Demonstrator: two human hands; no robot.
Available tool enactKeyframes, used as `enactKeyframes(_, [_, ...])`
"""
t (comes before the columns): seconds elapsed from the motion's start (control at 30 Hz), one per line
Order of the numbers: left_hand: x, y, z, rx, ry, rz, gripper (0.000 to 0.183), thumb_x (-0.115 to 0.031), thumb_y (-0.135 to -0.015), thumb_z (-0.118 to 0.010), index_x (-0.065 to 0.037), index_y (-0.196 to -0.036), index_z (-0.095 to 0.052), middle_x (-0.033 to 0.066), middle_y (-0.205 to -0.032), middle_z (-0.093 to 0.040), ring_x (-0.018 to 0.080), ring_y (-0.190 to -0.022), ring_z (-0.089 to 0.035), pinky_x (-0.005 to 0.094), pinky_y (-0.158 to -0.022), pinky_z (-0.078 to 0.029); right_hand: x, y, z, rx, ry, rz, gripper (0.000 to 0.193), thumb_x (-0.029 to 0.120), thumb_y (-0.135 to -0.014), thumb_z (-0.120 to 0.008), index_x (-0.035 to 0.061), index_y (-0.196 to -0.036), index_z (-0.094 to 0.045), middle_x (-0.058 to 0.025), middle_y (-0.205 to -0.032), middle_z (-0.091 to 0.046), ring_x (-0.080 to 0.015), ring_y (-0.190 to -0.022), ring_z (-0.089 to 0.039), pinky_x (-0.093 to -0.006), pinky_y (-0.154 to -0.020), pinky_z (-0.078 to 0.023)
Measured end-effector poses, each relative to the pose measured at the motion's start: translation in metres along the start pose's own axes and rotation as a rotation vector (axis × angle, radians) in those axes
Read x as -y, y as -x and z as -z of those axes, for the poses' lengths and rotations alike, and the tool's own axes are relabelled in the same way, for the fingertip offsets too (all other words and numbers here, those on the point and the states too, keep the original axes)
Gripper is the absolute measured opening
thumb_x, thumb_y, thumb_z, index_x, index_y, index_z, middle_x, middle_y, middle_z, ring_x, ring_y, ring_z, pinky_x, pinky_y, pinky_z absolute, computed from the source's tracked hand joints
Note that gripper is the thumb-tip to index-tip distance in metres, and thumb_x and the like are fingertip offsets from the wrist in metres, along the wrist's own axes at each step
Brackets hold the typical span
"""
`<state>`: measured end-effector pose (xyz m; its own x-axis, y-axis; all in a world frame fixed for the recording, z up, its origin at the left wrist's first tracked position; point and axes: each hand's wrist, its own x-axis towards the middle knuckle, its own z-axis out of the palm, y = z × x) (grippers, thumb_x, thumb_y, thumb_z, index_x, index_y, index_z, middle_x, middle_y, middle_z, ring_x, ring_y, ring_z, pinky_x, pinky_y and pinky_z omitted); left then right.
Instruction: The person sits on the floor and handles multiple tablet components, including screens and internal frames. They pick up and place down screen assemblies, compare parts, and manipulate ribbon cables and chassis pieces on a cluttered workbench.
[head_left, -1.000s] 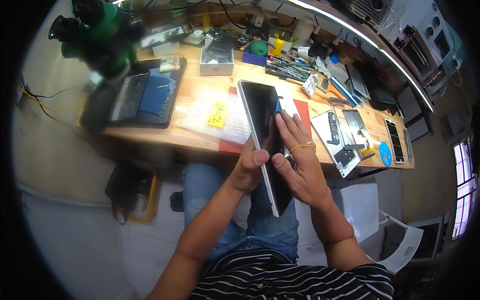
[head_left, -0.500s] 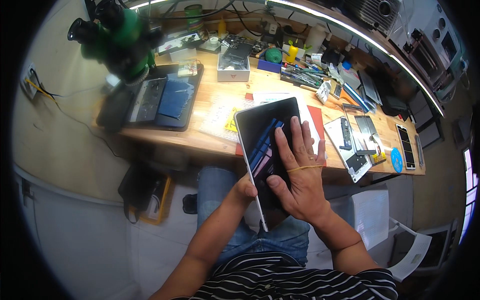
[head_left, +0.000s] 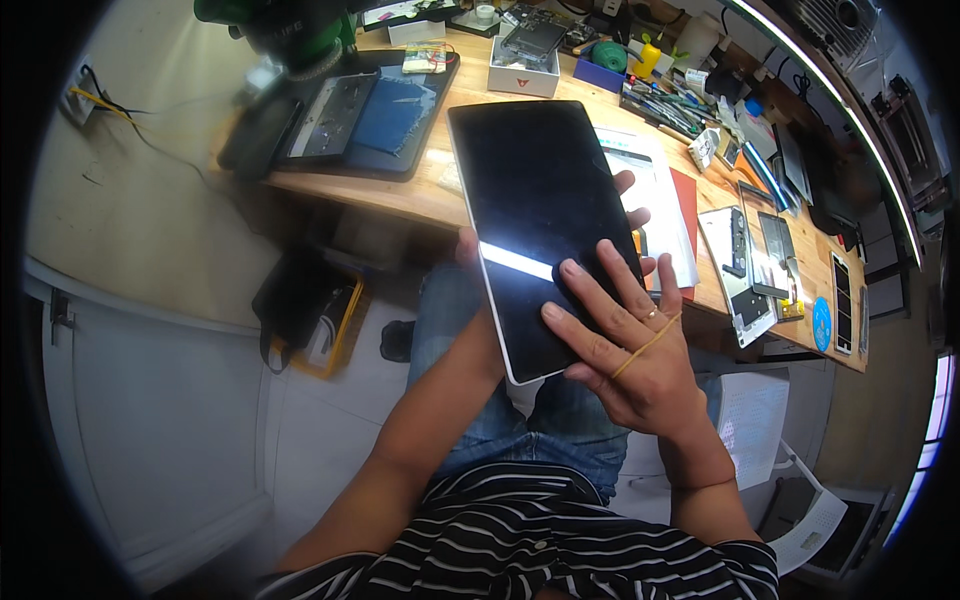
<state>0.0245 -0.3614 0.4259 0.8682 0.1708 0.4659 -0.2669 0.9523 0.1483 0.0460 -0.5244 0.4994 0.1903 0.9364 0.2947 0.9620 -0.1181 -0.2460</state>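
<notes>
A large black-screened tablet (head_left: 540, 170) with a white edge is held above my lap, tilted, in front of the bench. My left hand (head_left: 467, 247) grips it from underneath: the thumb shows at the left edge and fingertips curl out past the right edge. The palm is hidden behind the tablet. Across the lower right of the screen lies my right hand (head_left: 635, 345), its fingers spread on the glass and its thumb at the bottom edge. It wears a ring and a yellow rubber band (head_left: 645, 345). A bright light streak reflects off the screen.
A wooden workbench (head_left: 420, 205) spans the front. On it are a dark mat with a blue cloth (head_left: 390, 115), a white box (head_left: 523, 75), several tools (head_left: 670, 105), white paper (head_left: 650, 170) and opened device parts (head_left: 745, 270). A green microscope (head_left: 290, 35) stands left; a white chair (head_left: 750, 420) right.
The tablet has moved up and its screen reflection has changed. My right hand has slid toward the tablet's lower right. Left fingertips now show beyond its right edge. The view has shifted.
</notes>
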Motion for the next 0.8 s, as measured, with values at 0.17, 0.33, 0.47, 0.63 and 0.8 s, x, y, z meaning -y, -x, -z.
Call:
enactKeyframes(0.17, [0.003, 0.005, -0.001, -0.027, 0.026, 0.007, 0.13, -0.078, -0.07, -0.072, -0.01, -0.16, -0.009, 0.0257, -0.161, -0.018, 0.0482, -0.144, -0.029, 0.0684, -0.111, -0.036, 0.002, -0.003, -0.002, 0.018, 0.037, -0.022, 0.055, 0.034, -0.092, -0.064, 0.0227, -0.145, -0.055, -0.0076, -0.155, -0.046, -0.0295, -0.147, -0.037, -0.0555, -0.12, -0.012])
enactKeyframes(0.33, [0.007, 0.001, 0.005, -0.043, -0.108, -0.012, 0.133, -0.077, -0.067, -0.075, -0.007, -0.159, -0.01, 0.0207, -0.161, -0.02, 0.0408, -0.144, -0.032, 0.0672, -0.112, -0.038, 0.001, -0.006, 0.002, 0.03, -0.057, 0.007, 0.058, 0.035, -0.089, -0.065, 0.0156, -0.143, -0.056, -0.0162, -0.153, -0.046, -0.0377, -0.145, -0.038, -0.053, -0.117, -0.026])
enactKeyframes(0.47, [0.007, 0.0, 0.007, 0.057, 0.065, -0.014, 0.125, -0.058, -0.071, -0.083, -0.009, -0.16, -0.01, 0.0193, -0.163, -0.017, 0.0425, -0.146, -0.03, 0.064, -0.114, -0.036, 0.004, -0.007, -0.01, -0.053, 0.018, 0.057, 0.054, 0.02, -0.087, -0.067, 0.0169, -0.14, -0.059, -0.0125, -0.151, -0.049, -0.0336, -0.143, -0.043, -0.0481, -0.116, -0.031])
enactKeyframes(0.63, [-0.003, -0.001, 0.009, 0.105, 0.048, 0.029, 0.143, -0.06, -0.057, -0.092, -0.007, -0.159, -0.006, 0.0237, -0.163, -0.012, 0.0463, -0.146, -0.027, 0.0696, -0.117, -0.026, 0.009, -0.004, -0.025, -0.174, 0.024, 0.084, 0.048, 0.012, -0.086, -0.063, 0.0178, -0.134, -0.065, -0.0095, -0.148, -0.054, -0.0286, -0.141, -0.047, -0.0431, -0.118, -0.03])
enactKeyframes(0.8, [-0.01, -0.002, -0.005, -0.023, -0.155, 0.026, 0.134, -0.054, -0.063, -0.091, -0.004, -0.159, -0.013, 0.0254, -0.157, -0.028, 0.0408, -0.135, -0.048, 0.0549, -0.105, -0.05, 0.001, 0.005, -0.029, -0.26, -0.155, 0.089, 0.053, 0.007, -0.084, -0.065, 0.0069, -0.136, -0.06, -0.021, -0.147, -0.052, -0.0382, -0.137, -0.051, -0.0504, -0.115, -0.034])
